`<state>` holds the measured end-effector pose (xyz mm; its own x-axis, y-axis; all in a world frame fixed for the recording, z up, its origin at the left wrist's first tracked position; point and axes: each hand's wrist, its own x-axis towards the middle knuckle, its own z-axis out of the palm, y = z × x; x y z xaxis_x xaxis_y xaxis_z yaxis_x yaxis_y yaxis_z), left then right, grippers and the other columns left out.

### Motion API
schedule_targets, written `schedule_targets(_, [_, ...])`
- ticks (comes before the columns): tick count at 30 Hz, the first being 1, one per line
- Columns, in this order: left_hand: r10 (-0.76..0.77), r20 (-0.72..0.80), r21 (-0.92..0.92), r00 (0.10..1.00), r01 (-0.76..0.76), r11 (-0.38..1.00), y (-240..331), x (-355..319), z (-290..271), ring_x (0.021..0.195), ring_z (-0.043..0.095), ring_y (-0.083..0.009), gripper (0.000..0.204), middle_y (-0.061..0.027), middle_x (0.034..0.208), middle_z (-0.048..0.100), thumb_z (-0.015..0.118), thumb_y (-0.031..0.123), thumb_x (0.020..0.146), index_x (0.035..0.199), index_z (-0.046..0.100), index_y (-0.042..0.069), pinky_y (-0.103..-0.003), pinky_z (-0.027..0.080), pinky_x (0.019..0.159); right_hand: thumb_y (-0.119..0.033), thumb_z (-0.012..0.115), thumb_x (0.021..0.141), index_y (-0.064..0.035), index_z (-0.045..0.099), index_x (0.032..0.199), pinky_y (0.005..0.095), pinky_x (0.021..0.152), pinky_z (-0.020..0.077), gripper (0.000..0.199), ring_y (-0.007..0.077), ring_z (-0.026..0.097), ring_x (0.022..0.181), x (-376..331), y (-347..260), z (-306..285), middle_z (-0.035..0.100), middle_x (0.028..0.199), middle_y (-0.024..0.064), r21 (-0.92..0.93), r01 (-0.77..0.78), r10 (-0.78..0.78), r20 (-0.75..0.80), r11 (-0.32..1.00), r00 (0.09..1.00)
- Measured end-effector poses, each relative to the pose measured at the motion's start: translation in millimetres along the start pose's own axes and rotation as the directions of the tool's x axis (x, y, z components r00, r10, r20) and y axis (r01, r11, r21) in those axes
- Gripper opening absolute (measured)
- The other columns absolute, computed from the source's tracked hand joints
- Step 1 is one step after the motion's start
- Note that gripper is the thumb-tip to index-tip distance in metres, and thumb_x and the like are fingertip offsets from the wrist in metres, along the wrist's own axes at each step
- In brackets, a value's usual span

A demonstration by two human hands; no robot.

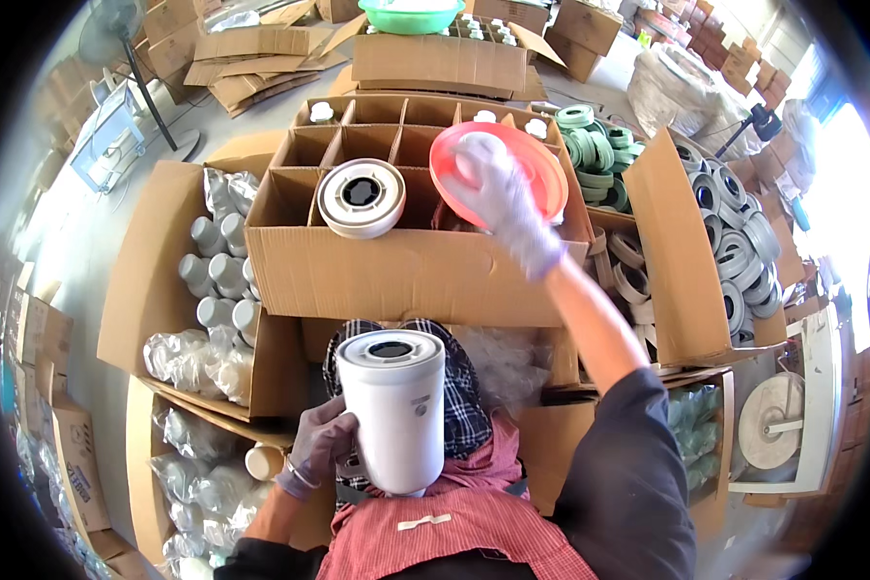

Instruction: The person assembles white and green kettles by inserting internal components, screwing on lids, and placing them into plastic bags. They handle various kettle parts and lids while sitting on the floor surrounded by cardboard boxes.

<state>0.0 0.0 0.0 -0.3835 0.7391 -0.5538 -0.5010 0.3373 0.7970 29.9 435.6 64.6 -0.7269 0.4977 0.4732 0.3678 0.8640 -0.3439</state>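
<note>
Before divided carton (406, 275), left hand (321, 445): fingers gripping white canister (396, 411); smooth side may slip. Over carton, right hand (509, 201): fingers blurred, can't tell; bump may tip red bowl (549, 182).

The right of 2 hands (508, 205) is blurred, its hold unclear.

Divided carton (406, 275), centre — filter (382, 215) on its left half, basin (551, 184) on its right; boxed canisters (230, 274) lie left, boxed rings (762, 237) right.

Gloved right hand (508, 201) outstretched
</note>
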Motion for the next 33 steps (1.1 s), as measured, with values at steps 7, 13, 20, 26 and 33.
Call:
schedule_targets(7, [0.463, 0.048, -0.942, 0.885, -0.113, 0.315, -37, 55, -50, 0.036, 0.025, -0.0036, 0.031, 0.0113, 0.047, 0.027, 0.052, 0.044, 0.097, 0.088, 0.059, 0.015, -0.02, 0.024, 0.036, -0.036, 0.077, 0.07, -0.0276, 0.054, 0.137, 0.0517, 0.101, 0.0426, 0.071, 0.042, 0.049, 0.118, 51, 61, 14, 0.052, 0.125, 0.0233, -0.134, 0.126, -0.103, 0.161, 0.983, 0.981])
schedule_targets(13, [0.914, 0.132, 0.988, 0.383, 0.021, -0.152, -29, 88, -44, 0.081, 0.052, -0.0086, 0.019, 0.0028, 0.079, 0.054, 0.044, 0.017, 0.099, 0.084, 0.055, 0.015, -0.028, 0.041, 0.093, -0.033, 0.088, 0.064, -0.0077, 0.058, 0.126, 0.0486, 0.099, 0.0441, 0.074, 0.0377, 0.054, 0.116, -101, -81, -66, 0.054, 0.128, 0.0205, 0.372, 0.544, -0.491, -0.233, 0.752, 0.839])
schedule_targets(20, [0.64, -0.717, 0.049, 0.277, -0.895, 0.443, -3, 89, 14, 0.041, 0.028, -0.0034, 0.02, 0.0119, 0.057, 0.035, 0.048, 0.04, 0.098, 0.099, 0.057, 0.021, -0.019, 0.027, 0.037, -0.042, 0.064, 0.092, -0.0053, 0.045, 0.129, 0.0445, 0.08, 0.0541, 0.056, 0.0319, 0.059, 0.103, -196, -122, -11, 0.051, 0.121, 0.0191, 0.844, -0.235, 0.238, 0.132, 0.482, 0.962])
schedule_targets(26, [0.561, -0.185, -0.754, 0.807, -0.482, 0.445, -26, 91, -51, 0.036, 0.023, -0.0043, 0.033, 0.0104, 0.048, 0.026, 0.041, 0.053, 0.1, 0.094, 0.058, 0.024, -0.022, 0.025, 0.034, -0.069, 0.038, 0.095, -0.0135, 0.033, 0.149, 0.0317, 0.058, 0.0613, 0.077, 0.0227, 0.069, 0.076, -217, -112, -26, 0.066, 0.108, 0.0135, 0.559, -0.809, -0.1, 0.808, -0.182, 0.581])
schedule_targets(33, [0.449, -0.117, -0.556, 0.886, -0.433, 0.709, -8, 33, -66, 0.044, 0.041, -0.0029, 0.023, 0.0117, 0.059, 0.047, 0.059, 0.038, 0.093, 0.096, 0.062, 0.015, -0.022, 0.032, 0.036, -0.026, 0.066, 0.087, -0.0055, 0.069, 0.098, 0.0362, 0.08, 0.0548, 0.023, 0.0279, 0.068, 0.089, -108, -49, -63, 0.068, 0.101, 0.0154, 0.273, -0.099, 0.016, 0.292, 0.957, 0.956])
